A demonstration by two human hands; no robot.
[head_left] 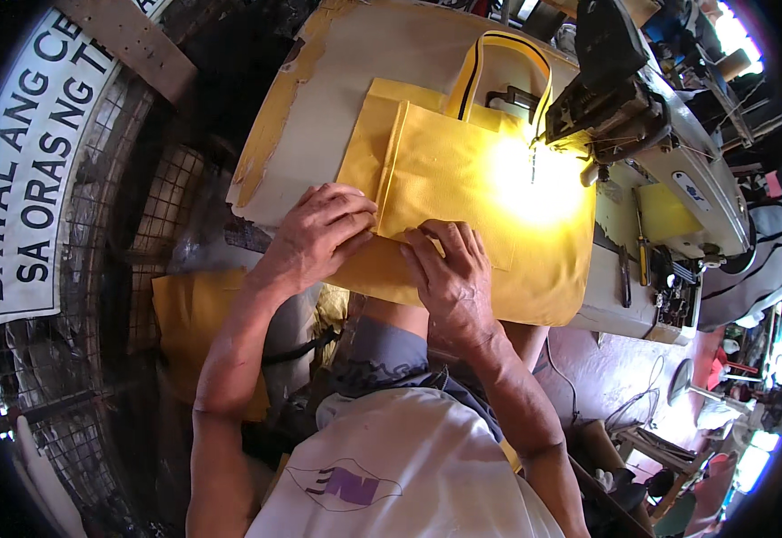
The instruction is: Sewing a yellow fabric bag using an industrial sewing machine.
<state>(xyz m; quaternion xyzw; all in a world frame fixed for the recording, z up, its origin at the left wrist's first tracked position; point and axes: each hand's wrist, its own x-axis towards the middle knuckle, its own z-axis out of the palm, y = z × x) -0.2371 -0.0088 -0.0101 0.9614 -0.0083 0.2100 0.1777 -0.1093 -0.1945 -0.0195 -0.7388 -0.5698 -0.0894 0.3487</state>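
A yellow bag (pixel 449 161) lies flat on the sewing table, its near edge hanging toward my lap. One handle (pixel 505 39), yellow with a dark stripe, loops up at its far side. My left hand (pixel 317 235) is at the bag's left part, its curled fingers gripping the material beside a folded strip (pixel 393 161). My right hand (pixel 453 276) pinches the material near the lower end of that strip, thumb and fingers close together. The sewing machine (pixel 695 175) stands on the right, its needle area over the bag's right part, where a bright lamp glare washes out detail.
The pale table (pixel 306 148) has a chipped left edge. A screwdriver (pixel 643 260) and a dark-handled tool (pixel 626 278) lie beside the machine. More yellow material (pixel 195 314) hangs at lower left, near wire mesh (pixel 90 233) and a white sign (pixel 28 179).
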